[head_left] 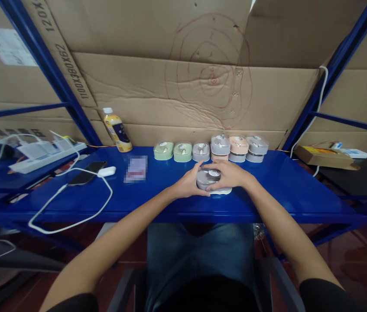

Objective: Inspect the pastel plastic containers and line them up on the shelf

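Between my two hands is a grey lidded container (204, 178) with a clear top and a round label, near the front of the blue table (167, 203). My left hand (190, 182) wraps round its left side. From the right, my right hand (230, 174) grips it, fingers over the top edge and thumb low at the front. A white flat piece (224, 191) shows beneath my right hand, partly hidden. Behind my hands stands a row of similar containers: green ones (163, 150), a grey one (201, 151), and stacked grey and peach ones (238, 145) at the right.
A yellow bottle (120, 134) stands at the back left. A blurred packet (136, 169), a black phone (87, 173) and a white cable (110, 197) lie left of my hands. A power strip (48, 157) is farther left. An open cardboard box (326, 158) sits at the far right.
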The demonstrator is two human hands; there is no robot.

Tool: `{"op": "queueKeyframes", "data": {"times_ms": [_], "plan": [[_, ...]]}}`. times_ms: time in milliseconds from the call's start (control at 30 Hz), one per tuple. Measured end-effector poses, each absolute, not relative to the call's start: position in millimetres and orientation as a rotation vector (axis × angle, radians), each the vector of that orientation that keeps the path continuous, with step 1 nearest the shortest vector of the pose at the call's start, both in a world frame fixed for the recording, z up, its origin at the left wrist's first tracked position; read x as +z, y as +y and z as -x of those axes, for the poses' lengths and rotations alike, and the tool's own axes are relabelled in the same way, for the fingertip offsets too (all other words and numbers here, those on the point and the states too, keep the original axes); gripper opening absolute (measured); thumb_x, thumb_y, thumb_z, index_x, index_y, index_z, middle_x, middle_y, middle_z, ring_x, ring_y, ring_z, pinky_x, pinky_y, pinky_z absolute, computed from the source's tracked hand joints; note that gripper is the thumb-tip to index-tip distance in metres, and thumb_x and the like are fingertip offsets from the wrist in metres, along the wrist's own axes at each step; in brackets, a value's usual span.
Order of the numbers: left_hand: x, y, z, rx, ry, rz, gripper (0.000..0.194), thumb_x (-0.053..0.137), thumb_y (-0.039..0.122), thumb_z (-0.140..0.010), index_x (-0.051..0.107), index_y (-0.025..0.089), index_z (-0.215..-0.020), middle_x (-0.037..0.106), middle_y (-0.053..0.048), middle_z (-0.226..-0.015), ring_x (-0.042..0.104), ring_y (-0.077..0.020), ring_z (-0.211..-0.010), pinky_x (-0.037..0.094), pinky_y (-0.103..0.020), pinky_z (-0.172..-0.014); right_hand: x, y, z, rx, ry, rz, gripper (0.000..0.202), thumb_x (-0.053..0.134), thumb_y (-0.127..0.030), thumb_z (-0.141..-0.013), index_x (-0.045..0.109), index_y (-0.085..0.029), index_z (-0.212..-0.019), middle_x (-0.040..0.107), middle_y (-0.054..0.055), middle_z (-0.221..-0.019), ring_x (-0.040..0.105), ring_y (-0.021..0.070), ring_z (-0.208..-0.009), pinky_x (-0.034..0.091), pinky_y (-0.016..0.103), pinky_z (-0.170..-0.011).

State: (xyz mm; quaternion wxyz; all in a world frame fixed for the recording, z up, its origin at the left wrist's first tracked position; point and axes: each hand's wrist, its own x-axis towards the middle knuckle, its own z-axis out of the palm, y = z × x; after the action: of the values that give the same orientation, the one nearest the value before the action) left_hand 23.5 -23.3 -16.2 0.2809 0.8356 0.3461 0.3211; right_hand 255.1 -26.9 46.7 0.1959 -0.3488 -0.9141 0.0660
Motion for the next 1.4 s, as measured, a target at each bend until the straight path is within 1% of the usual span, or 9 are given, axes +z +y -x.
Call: {"op": "queueKeyframes", "data": {"times_ms": [167,367,533,700,767,867,1033,1233,1400], "plan": [[-13.9,-27.2,-27.9,0.882,0.938,-2.219,0.136,0.095,0.048,-0.061,0.013,0.022,-0.166,0.053,-0.023,-0.152,0.049,-0.044,-0.145,0.04,-0.063,-0.118,50.1,-30.8,-254.7,0.151,-2.586,1.021,0.085,0.087,-0.065,-0.068,0.066,-0.034,-0.143,0.074,0.009,-0.117,0.069,0.0357,-0.105,0.056,0.048,-0.087],[-14.1,-27.0,-26.4,0.895,0.948,-2.194,0.136,0.096,0.048,-0.058,0.016,0.022,-0.165,0.058,-0.02,-0.147,0.057,-0.0427,-0.137,0.043,-0.062,-0.115,35.6,-27.0,-260.7,0.19,-2.566,0.951,0.091,0.086,-0.068,-0.069,0.059,-0.035,-0.149,0.071,0.009,-0.121,0.068,0.0333,-0.108,0.055,0.049,-0.094],[-12.0,-31.7,-24.9,0.872,1.03,-2.255,0.119,0.091,0.045,-0.063,0.027,0.021,-0.16,0.058,-0.019,-0.148,0.058,-0.0423,-0.135,0.048,-0.058,-0.111,23.9,-17.8,-262.8,0.345,-2.459,0.823,0.096,0.087,-0.069,-0.066,0.059,-0.028,-0.148,0.07,0.011,-0.131,0.067,0.0331,-0.118,0.053,0.049,-0.103],[5.0,-37.0,-17.2,1.078,1.248,-2.296,0.102,0.089,0.043,-0.064,0.041,0.02,-0.15,0.064,-0.015,-0.141,0.062,-0.039,-0.13,0.051,-0.051,-0.11,32.0,-6.3,-276.6,0.333,-1.99,0.806,0.057,0.054,-0.068,-0.098,0.07,-0.025,-0.13,0.074,0.01,-0.126,0.07,0.028,-0.114,0.055,0.048,-0.102],[14.8,-28.4,-14.3,1.274,1.454,-2.187,0.094,0.087,0.044,-0.067,0.044,0.019,-0.147,0.064,-0.015,-0.14,0.062,-0.0372,-0.13,0.05,-0.048,-0.111,37.7,-0.7,-285.5,0.257,-1.755,0.834,0.053,0.044,-0.066,-0.103,0.074,-0.024,-0.118,0.077,0.009,-0.115,0.072,0.0261,-0.107,0.057,0.046,-0.097],[30.9,-0.4,-19.0,1.446,1.792,-1.96,0.088,0.082,0.046,-0.076,0.042,0.014,-0.147,0.061,-0.022,-0.142,0.059,-0.0374,-0.133,0.048,-0.048,-0.111,41.7,7.5,-295.1,0.197,-1.529,0.863,0.054,0.041,-0.066,-0.103,0.075,-0.023,-0.105,0.077,0.009,-0.103,0.073,0.0237,-0.092,0.06,0.042,-0.087],[49.1,54.8,-57.5,1.261,2.196,-1.9,0.085,0.078,0.05,-0.081,0.044,0.003,-0.143,0.062,-0.03,-0.134,0.056,-0.0429,-0.132,0.043,-0.051,-0.111,34.4,13.8,-294.8,0.172,-1.549,0.941,0.052,0.042,-0.062,-0.104,0.074,-0.022,-0.095,0.075,0.009,-0.093,0.072,0.023,-0.086,0.06,0.04,-0.082],[41.9,68.8,-101.3,1.096,2.309,-1.976,0.084,0.065,0.054,-0.09,0.041,-0.004,-0.147,0.06,-0.034,-0.135,0.056,-0.0437,-0.128,0.042,-0.048,-0.108,31.2,13.9,-292.3,0.169,-1.603,0.961,0.053,0.041,-0.061,-0.104,0.073,-0.02,-0.093,0.075,0.008,-0.091,0.071,0.0231,-0.086,0.058,0.04,-0.082],[42.0,60.8,-83.3,1.153,2.259,-2.129,0.064,0.039,0.043,-0.104,0.041,0.0,-0.15,0.063,-0.031,-0.131,0.056,-0.0429,-0.127,0.042,-0.051,-0.106,33.2,12.2,-292.2,0.155,-1.617,0.948,0.051,0.04,-0.057,-0.105,0.074,-0.02,-0.091,0.075,0.009,-0.091,0.071,0.0237,-0.086,0.057,0.04,-0.083]]}}
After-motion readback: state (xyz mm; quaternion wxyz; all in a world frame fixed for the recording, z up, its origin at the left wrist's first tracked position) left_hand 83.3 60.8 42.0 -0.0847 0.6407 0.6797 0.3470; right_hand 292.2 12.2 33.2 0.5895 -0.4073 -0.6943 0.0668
